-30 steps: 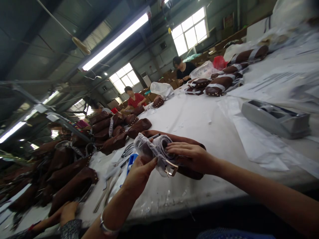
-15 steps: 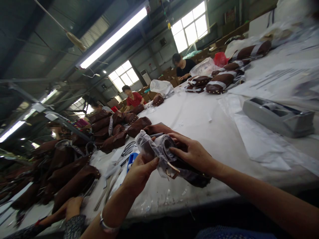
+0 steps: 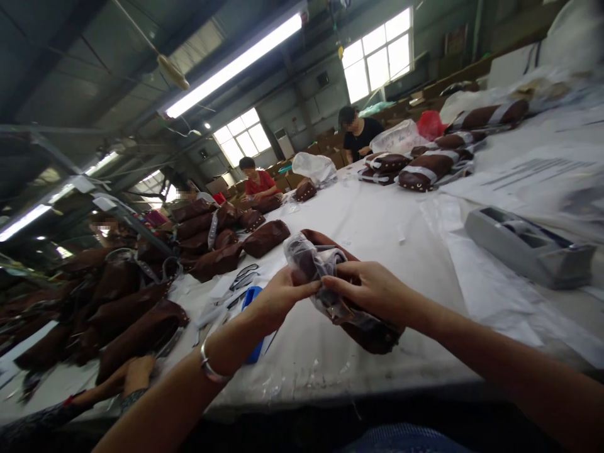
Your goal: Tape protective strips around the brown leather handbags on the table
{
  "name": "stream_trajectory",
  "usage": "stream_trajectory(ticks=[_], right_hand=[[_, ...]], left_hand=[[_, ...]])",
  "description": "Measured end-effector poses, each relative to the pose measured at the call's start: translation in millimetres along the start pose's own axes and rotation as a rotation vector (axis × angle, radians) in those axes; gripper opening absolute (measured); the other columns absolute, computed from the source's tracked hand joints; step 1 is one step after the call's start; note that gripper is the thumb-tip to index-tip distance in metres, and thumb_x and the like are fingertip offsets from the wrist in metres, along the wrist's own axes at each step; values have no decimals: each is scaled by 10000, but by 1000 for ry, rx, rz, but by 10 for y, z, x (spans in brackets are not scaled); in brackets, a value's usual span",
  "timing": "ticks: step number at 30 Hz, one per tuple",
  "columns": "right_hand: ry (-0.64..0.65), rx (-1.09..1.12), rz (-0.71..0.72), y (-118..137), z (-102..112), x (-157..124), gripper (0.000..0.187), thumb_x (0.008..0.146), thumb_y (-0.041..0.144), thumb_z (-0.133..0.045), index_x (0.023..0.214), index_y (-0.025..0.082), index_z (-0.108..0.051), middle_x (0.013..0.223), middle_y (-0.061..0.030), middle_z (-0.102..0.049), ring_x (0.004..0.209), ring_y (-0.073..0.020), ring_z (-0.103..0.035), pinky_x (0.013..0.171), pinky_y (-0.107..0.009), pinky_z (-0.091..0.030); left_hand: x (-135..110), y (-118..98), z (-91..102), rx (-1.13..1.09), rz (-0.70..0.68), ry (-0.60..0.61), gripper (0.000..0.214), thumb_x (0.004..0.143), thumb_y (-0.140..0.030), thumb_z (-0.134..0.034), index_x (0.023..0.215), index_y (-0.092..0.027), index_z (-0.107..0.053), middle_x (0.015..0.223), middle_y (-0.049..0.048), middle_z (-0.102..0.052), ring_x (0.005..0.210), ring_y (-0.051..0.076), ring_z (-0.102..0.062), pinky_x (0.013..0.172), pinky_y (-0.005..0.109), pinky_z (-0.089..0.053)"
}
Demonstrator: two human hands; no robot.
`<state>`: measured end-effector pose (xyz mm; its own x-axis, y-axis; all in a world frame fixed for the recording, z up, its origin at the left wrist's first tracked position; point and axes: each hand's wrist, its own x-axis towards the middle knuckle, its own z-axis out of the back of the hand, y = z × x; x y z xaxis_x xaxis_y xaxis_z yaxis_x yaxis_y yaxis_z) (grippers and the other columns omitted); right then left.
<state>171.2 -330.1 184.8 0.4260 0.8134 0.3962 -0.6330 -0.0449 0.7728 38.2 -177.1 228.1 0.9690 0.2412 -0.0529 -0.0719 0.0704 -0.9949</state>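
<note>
Between my hands is a roll in crinkled clear plastic wrap (image 3: 302, 251), apparently a coiled strap. My left hand (image 3: 278, 296) grips its near left side, thumb on top. The fingers of my right hand (image 3: 361, 283) pinch the plastic from the right, and the two thumbs nearly meet. Beneath the roll lies a brown leather bag (image 3: 372, 338), partly covered by the wrap and my right hand. A blue-handled tool (image 3: 252, 296) rests on the table just beyond my left forearm, partly hidden by it.
Brown bags (image 3: 212, 261) are heaped on the left, where another person's hand (image 3: 136, 374) reaches in. Scissors (image 3: 245, 277) lie near the heap. A grey tape dispenser (image 3: 528, 245) stands on the right, beside white sheets (image 3: 491, 283). Wrapped bags (image 3: 422, 173) and two co-workers are farther back.
My hands have come closer together, and the roll is now more covered by plastic and fingers. The view has shifted slightly. The other person's hand at left remains by the bags.
</note>
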Motion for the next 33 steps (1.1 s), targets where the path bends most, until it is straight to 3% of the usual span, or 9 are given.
stream_trajectory(ticks=[5, 10, 13, 16, 20, 24, 28, 33], right_hand=[[71, 14, -65, 113, 306, 260, 455, 867, 571, -618, 644, 177, -665, 594, 8, -606, 571, -140, -523, 491, -251, -328], [-4, 244, -149, -3, 389, 338, 442, 828, 573, -668, 723, 149, -733, 637, -7, -639, 630, -165, -584, 534, -257, -415], [-74, 538, -230, -127, 359, 349, 399, 792, 511, -746, 924, 136, -780, 823, -50, -736, 837, -230, -679, 730, -318, -543], [-80, 780, -310, -243, 338, 416, 405, 763, 408, -803, 1076, 152, -772, 1024, -87, -760, 1019, -265, -692, 879, -354, -569], [-50, 899, -429, -378, 329, 564, 327, 714, 266, -828, 1019, 154, -791, 1067, -115, -762, 1029, -259, -709, 893, -332, -598], [-62, 902, -444, -423, 258, 594, 273, 715, 220, -808, 980, 154, -793, 1044, -123, -767, 964, -239, -729, 860, -328, -618], [-38, 923, -398, -356, 138, 563, 285, 743, 257, -809, 1004, 145, -787, 1040, -129, -766, 966, -231, -723, 862, -319, -604], [-53, 963, -383, -226, 30, 632, 295, 711, 252, -811, 986, 148, -786, 1012, -112, -767, 915, -215, -719, 880, -346, -587]], left_hand=[[406, -509, 95, 231, 121, 224, 416, 668, -343, -863, 999, -121, -741, 947, 105, -749, 883, 253, -680, 875, 393, -512], [755, -846, 50, 459, 138, 270, 322, 626, -237, -841, 914, -137, -736, 886, 83, -735, 817, 232, -658, 765, 361, -521], [866, -797, -19, 337, 54, 279, 415, 645, -206, -814, 1043, -141, -717, 919, 74, -730, 862, 227, -667, 794, 341, -512], [938, -634, -23, 216, -4, 187, 646, 641, -180, -816, 1258, -128, -633, 940, 75, -730, 919, 233, -672, 840, 343, -503], [1024, -417, 75, 190, 10, 33, 939, 645, -157, -813, 1486, -102, -398, 910, 72, -739, 835, 207, -681, 815, 343, -504], [1004, -269, 169, 146, 31, 18, 1041, 652, -183, -832, 1538, -148, -286, 834, 46, -739, 729, 187, -683, 772, 341, -504], [830, -225, 200, 20, 104, -108, 942, 632, -230, -880, 1452, -168, -419, 1049, 116, -738, 876, 212, -695, 846, 358, -506], [599, -290, 199, 85, 152, -112, 461, 716, -400, -834, 1080, -141, -718, 1069, 112, -736, 1000, 231, -652, 885, 336, -484]])
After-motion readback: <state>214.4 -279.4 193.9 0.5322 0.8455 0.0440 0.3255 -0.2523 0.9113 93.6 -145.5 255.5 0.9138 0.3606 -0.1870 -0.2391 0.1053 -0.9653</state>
